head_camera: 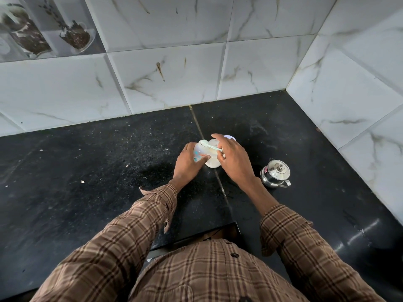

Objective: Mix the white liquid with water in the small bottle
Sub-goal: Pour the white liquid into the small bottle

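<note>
A small clear bottle [199, 152] with blue and red print stands on the black counter [109, 182], and my left hand [188, 164] grips it from the left. Right beside it sits a white round container [212, 162] holding white stuff. My right hand [231, 159] pinches the handle of a small white plastic spoon [208, 145], whose bowl hovers at the bottle's mouth. A white lid [230, 137] peeks out behind my right hand, mostly hidden.
A small lidded steel pot [275, 172] with a spout stands on the counter to the right of my hands. Tiled walls close the counter at the back and right. The counter's front edge has a notch near my body.
</note>
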